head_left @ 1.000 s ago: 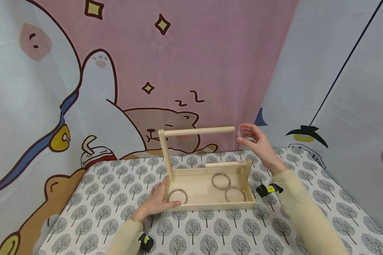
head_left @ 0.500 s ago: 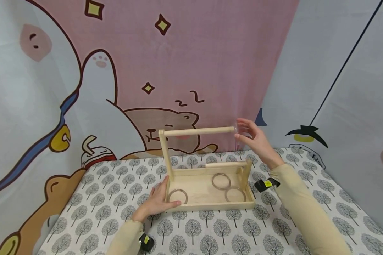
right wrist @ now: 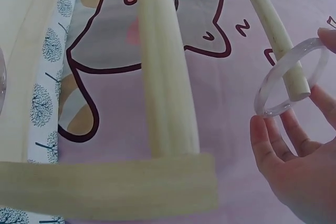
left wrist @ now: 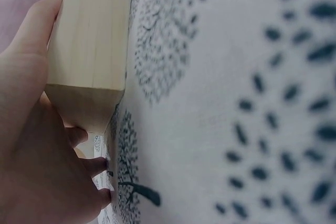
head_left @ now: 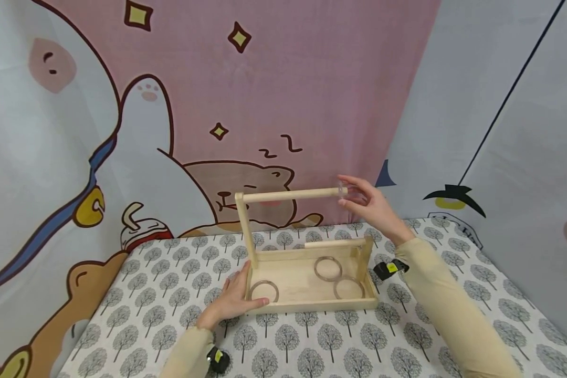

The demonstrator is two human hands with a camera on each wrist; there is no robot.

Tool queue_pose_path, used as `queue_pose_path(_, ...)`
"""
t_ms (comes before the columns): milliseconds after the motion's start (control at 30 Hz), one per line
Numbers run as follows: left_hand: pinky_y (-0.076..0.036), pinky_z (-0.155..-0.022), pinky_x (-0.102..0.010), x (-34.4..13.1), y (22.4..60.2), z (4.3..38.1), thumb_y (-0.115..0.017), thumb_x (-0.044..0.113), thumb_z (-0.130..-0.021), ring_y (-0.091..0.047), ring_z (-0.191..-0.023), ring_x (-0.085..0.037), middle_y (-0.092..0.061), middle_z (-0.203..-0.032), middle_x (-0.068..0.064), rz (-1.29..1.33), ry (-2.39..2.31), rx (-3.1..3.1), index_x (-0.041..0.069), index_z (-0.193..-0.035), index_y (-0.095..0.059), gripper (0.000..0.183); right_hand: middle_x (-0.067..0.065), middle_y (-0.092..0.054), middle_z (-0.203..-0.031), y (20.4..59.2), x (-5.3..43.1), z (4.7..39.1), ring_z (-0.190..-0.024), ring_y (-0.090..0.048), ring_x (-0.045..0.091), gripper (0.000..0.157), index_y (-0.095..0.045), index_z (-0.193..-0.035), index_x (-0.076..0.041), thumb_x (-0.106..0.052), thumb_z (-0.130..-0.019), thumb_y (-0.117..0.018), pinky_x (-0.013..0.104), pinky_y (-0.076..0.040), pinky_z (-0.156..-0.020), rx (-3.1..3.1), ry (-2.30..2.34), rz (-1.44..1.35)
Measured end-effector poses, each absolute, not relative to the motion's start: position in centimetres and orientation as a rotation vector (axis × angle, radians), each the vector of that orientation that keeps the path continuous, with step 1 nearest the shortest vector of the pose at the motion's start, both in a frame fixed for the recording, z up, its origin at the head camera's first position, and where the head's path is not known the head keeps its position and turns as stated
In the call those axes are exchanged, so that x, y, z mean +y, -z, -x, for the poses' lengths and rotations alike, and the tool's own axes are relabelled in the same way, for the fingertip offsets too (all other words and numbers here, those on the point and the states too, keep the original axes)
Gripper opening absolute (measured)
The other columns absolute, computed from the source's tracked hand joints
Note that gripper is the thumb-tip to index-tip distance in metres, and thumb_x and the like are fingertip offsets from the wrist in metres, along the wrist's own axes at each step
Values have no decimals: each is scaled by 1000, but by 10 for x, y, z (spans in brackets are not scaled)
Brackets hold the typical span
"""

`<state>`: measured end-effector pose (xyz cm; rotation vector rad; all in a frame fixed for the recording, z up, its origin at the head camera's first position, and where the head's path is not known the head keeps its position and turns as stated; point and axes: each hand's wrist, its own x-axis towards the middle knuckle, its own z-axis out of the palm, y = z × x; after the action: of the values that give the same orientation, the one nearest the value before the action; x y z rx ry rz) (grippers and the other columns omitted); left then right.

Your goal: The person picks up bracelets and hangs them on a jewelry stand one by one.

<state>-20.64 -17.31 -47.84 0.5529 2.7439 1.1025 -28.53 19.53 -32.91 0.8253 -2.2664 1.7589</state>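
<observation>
A clear bangle (right wrist: 269,81) is pinched between the thumb and fingers of my right hand (head_left: 367,205). It encircles the free right end of the upper wooden rod (head_left: 293,195) of a bangle stand. My left hand (head_left: 233,295) holds the left end of the stand's wooden tray (head_left: 312,306), thumb over the front rim and fingers around the side, as the left wrist view shows. Three more bangles lie in the tray: one bangle (head_left: 264,281) at left, another bangle (head_left: 328,257) toward the back right, and a third bangle (head_left: 363,287) at front right.
A shorter lower rod (head_left: 333,244) extends left from the right post (head_left: 365,257). The left post (head_left: 245,228) carries the upper rod. Tree-patterned cloth (head_left: 285,341) covers the table, and a pink cartoon curtain (head_left: 321,105) hangs behind.
My right hand has moved left with the bangle, from just beyond the upper rod's end to around it. The left hand and the stand have stayed in place.
</observation>
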Motion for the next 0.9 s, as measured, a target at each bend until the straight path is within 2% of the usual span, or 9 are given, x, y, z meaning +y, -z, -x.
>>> queue_pose_path(200, -1, -106, -70, -172, 480, 207, -73, 48, -82, -11, -138, -52, -14, -155, -29, -566, -1102, 2753, -6, -151, -2, 113, 14, -44, -136, 325, 189, 288, -115, -53, 39, 61, -41, -147, -8, -11, -92, -67, 26, -51, -88, -2280, -1743, -864)
queue_pose_path(433, 0, -106, -70, -173, 481, 207, -73, 48, -82, -10, -138, -53, -13, -155, -29, -570, -1102, 2755, -6, -151, -2, 113, 18, -50, -132, 315, 180, 285, -113, -54, 27, 61, -43, -145, -7, -7, -90, -69, 28, -49, -92, -2302, -1627, -857)
queue_pose_path(667, 2, -108, -67, -173, 483, 208, -72, 52, -81, -9, -139, -51, -11, -156, -27, -541, -1067, 2760, -4, -152, -1, 115, 26, -51, -128, 288, 163, 264, -114, -51, 38, 58, -43, -141, 4, 0, -88, -68, 51, -42, -98, -2308, -1488, -867)
queue_pose_path(733, 1, -108, -67, -173, 482, 208, -72, 52, -81, -10, -139, -51, -11, -155, -27, -540, -1065, 2761, -4, -152, -1, 115, 25, -52, -127, 287, 160, 264, -114, -51, 39, 59, -44, -140, 3, -1, -88, -69, 53, -41, -97, -2312, -1443, -870)
queue_pose_path(900, -1, -107, -68, -174, 481, 208, -72, 50, -81, -11, -138, -53, -12, -155, -29, -553, -1077, 2760, -6, -151, -2, 114, 15, -55, -125, 298, 159, 281, -113, -53, 33, 61, -46, -141, -4, -11, -87, -73, 49, -41, -98, -2329, -1352, -861)
